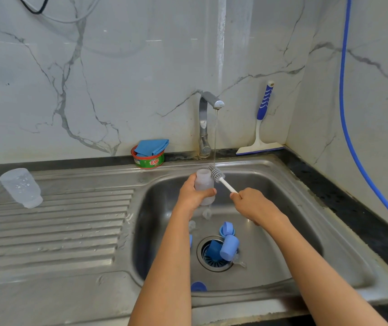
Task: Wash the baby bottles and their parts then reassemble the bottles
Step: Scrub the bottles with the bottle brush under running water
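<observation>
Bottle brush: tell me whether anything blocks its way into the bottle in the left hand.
Nothing visible does. The brush head lies beside the open mouth of the bottle; only tap water falls on it.

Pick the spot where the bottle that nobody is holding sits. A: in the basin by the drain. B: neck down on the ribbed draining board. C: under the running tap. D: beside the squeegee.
B: the free bottle stands neck down on the draining board, left of the basin.
</observation>
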A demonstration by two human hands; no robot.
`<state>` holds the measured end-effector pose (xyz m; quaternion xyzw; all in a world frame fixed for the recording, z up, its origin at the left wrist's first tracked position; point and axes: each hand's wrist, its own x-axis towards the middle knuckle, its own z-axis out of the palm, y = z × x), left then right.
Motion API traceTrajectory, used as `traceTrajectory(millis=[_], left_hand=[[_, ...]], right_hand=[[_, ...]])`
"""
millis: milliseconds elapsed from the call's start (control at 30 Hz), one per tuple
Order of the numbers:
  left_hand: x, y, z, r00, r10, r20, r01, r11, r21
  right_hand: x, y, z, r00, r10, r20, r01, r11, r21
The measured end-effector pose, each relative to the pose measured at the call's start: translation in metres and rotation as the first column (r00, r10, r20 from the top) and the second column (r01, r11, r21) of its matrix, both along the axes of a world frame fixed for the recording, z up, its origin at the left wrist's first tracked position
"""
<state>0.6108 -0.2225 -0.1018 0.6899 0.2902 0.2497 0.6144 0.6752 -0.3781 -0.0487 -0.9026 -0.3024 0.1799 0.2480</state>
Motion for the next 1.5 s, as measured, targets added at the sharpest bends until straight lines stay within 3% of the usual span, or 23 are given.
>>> traceTrajectory(millis=[133,300,467,567,667,833,1000,1167,1300,1400,1500], left_hand=[[-0.002,0.0,0.002,0.993,0.12,-0.017,-0.117,0.984,0.137],[-0.001,-0.005,0.003,0.999,0.029,-0.043,-0.019,0.975,0.223],[-0.003,-0.003,0.004,0.991,0.129,-0.019,-0.121,0.961,0.248],[-0.002,-0.005,0.001,0.998,0.025,-0.066,-0.006,0.962,0.273],[0.002,-0.003,-0.002,0.995,-0.06,-0.083,0.073,0.983,0.166],[0.002,-0.001,0.003,0.999,-0.045,-0.001,0.044,0.981,-0.189],[0.0,-0.004,0.012,0.994,-0.044,0.105,0.088,0.881,-0.464],[-0.009,0.002,0.017,0.968,-0.002,0.252,0.176,0.722,-0.669],[-0.017,-0.001,0.029,0.929,-0.016,0.37,0.286,0.667,-0.688],[-0.023,0.0,0.033,0.848,-0.062,0.526,0.445,0.623,-0.644],[-0.029,0.002,0.031,0.836,-0.212,0.507,0.493,0.696,-0.522]], right_hand=[[-0.003,0.002,0.0,1.0,0.022,0.001,-0.022,0.999,-0.032],[-0.002,0.001,0.002,1.0,0.007,-0.005,-0.007,1.0,-0.017],[-0.006,-0.001,0.004,0.999,0.045,0.001,-0.045,0.996,-0.074],[-0.003,-0.001,0.003,1.0,0.007,0.011,-0.006,0.998,-0.065],[-0.002,0.0,0.0,0.999,-0.022,-0.037,0.022,1.0,-0.009],[-0.002,0.0,0.003,0.996,0.003,-0.091,0.001,0.999,0.038],[-0.003,-0.001,0.007,0.995,0.008,-0.104,0.0,0.998,0.069],[-0.004,-0.001,0.011,0.997,-0.006,-0.083,0.013,0.996,0.084],[-0.004,-0.001,0.009,0.997,-0.008,-0.076,0.012,0.999,0.049],[-0.003,-0.001,0.009,0.996,-0.015,-0.086,0.021,0.998,0.066],[-0.003,-0.001,0.01,0.995,-0.018,-0.097,0.025,0.998,0.065]])
